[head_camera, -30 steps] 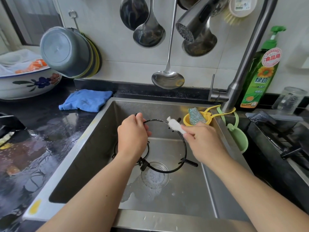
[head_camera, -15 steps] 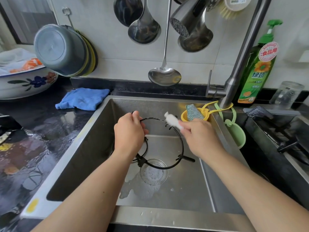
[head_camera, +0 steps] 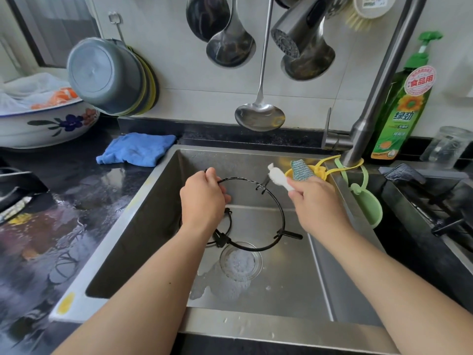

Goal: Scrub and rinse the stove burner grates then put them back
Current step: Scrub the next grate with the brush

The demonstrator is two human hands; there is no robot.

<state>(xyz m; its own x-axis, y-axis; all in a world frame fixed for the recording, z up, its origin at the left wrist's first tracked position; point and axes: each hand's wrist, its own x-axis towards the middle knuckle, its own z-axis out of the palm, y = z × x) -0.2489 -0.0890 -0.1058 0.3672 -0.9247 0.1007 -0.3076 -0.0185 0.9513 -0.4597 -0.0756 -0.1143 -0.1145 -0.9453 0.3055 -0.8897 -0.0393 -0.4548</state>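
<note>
Brush (head_camera: 279, 177) has shifted along grate (head_camera: 281, 213); sponge (head_camera: 301, 170) just beyond.

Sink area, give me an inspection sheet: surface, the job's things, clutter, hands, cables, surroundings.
Surface: steel sink, wet, suds around the drain; dark counter wet on the left.
Job's things: black ring grate held tilted above the sink floor; a second grate partly hidden behind the left hand; white brush near a prong at the ring's top.
Clutter: blue cloth, floral bowl, soap bottle, glass jar, scourer in a yellow holder.
Hands: left hand grips the ring's rim; right hand holds the brush.
Cables: nothing seen.
Surroundings: ladles and basins hang on the tiled wall; faucet; stove at right.
</note>
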